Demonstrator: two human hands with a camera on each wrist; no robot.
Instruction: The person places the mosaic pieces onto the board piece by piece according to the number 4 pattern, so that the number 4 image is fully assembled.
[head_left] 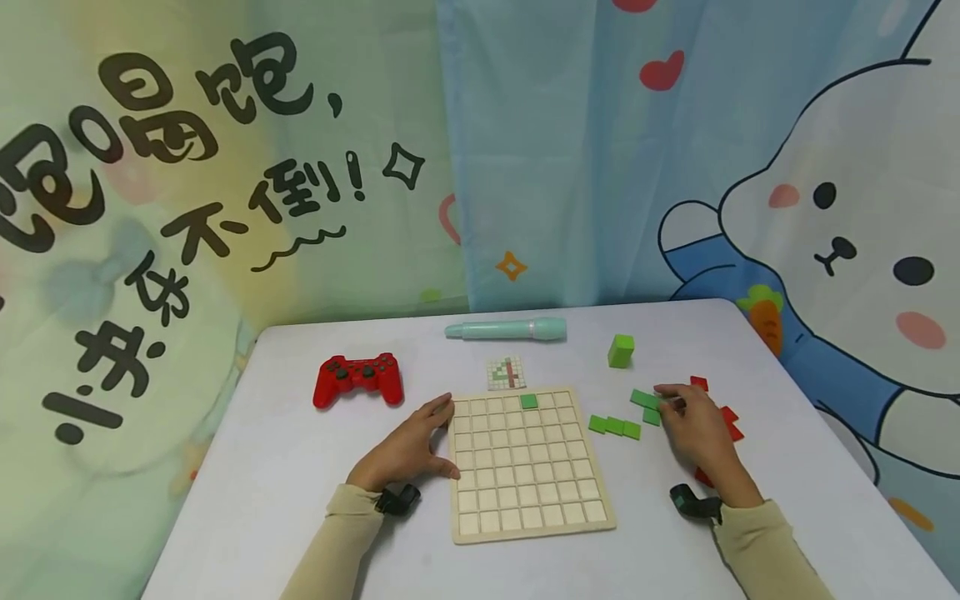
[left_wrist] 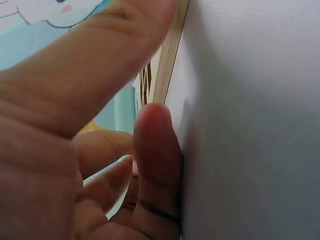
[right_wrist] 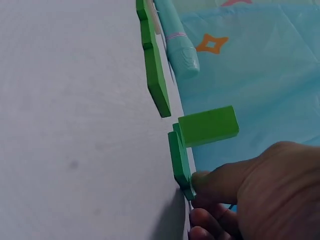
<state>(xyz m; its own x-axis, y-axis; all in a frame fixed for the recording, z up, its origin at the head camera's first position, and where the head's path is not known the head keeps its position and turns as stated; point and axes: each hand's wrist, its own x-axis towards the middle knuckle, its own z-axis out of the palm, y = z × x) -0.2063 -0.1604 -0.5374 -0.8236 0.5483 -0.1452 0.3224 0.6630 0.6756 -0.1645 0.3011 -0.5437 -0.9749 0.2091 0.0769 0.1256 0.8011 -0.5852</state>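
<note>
The left hand rests with relaxed, spread fingers against the left edge of the wooden grid board, which lies flat, its longer side running away from the person. To its right, the right hand pinches a flat green tile. Farther back stands a green block.

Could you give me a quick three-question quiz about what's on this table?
1. True or false: one green tile already sits in the wooden grid board.
2. Which hand touches the loose green tiles? A left hand B right hand
3. What red thing lies left of the board?

Key: 1 true; 2 B; 3 the red game controller.
</note>
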